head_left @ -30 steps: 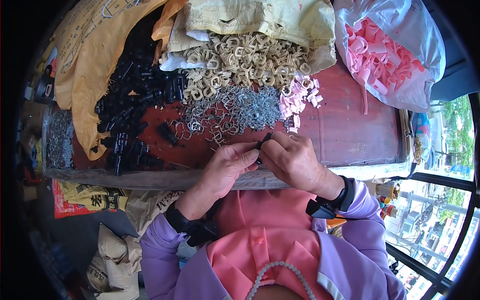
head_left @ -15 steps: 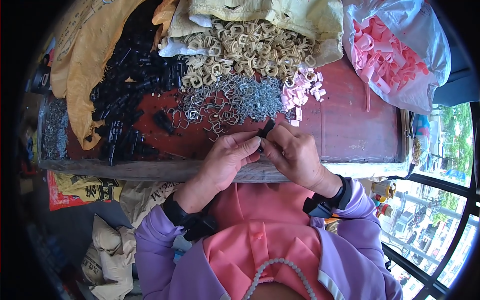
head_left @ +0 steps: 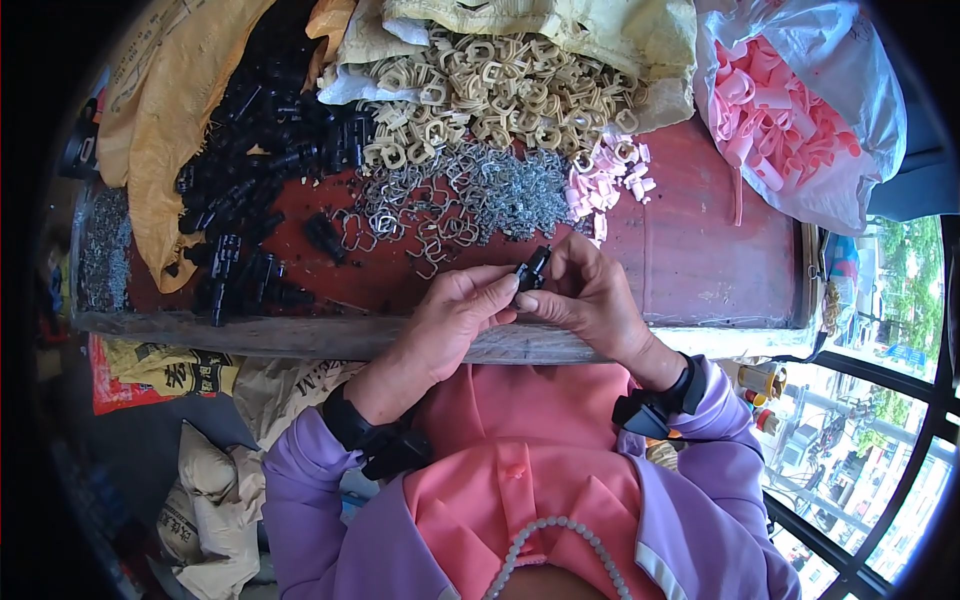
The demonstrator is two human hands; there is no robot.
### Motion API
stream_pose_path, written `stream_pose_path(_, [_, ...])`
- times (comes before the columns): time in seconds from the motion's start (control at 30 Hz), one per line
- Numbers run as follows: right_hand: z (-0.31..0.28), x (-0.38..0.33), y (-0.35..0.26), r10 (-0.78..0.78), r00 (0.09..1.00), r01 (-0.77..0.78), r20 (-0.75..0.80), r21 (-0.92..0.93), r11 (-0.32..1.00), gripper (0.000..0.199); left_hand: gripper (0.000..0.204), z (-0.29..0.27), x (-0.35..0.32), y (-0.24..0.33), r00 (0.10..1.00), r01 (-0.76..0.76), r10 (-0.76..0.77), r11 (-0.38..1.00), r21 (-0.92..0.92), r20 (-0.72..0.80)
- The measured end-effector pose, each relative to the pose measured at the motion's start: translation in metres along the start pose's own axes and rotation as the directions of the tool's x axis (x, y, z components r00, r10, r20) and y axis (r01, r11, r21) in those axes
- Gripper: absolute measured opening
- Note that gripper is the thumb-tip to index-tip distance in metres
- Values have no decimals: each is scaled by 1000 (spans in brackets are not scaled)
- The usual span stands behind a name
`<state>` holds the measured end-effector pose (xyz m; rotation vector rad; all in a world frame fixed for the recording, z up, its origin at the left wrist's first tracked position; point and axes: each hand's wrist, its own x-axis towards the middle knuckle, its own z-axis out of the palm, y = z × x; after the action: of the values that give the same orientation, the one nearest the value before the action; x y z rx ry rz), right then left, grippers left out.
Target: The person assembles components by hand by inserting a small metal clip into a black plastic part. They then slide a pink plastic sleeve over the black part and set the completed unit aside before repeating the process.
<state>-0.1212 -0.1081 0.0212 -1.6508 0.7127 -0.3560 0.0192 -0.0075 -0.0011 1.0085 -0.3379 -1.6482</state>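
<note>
- Hands meet at the near edge of a dark red table (head_left: 720,270), slightly right of centre, with one small black part (head_left: 535,267) between them.
- Left hand (head_left: 462,303): thumb and fingers pinch the part's lower end; its upper end sticks up and away from the wearer.
- Right hand (head_left: 592,305): half a second ago its fingers were bunched over the part. Now they have spread from the thumb, leaving a gap. The thumb tip is by the lower end; whether it presses there, I cannot tell.
- More of the part is therefore exposed. For the handwork, this probably means the left hand bears most of the hold while the right changes its grip.
- Just beyond the hands: bent metal clips (head_left: 435,225), silvery small hardware (head_left: 520,195) and pale pink pieces (head_left: 600,180).
- Far left: piled black parts (head_left: 240,190).
</note>
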Motion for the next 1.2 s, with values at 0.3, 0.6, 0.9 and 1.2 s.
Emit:
stream_pose_path(0.3, [3,5,7,166,981,-189,102,291,938,38,29,0,-1,1,995,-95,93,992,88,31])
stream_pose_path(0.6, [-24,15,10,5,949,-123,317,354,927,39,28,2,-3,17,994,-59,59,998,-7,87])
stream_pose_path(0.9, [-74,69,-3,-355,931,312,82,-680,663,25,30,-7,-11,28,998,-56,55,998,34,24])
stream_pose_path(1.2, [-54,112,18,-522,851,276,59,-896,348,14,30,-12,-13,34,998,-58,59,996,61,-13])
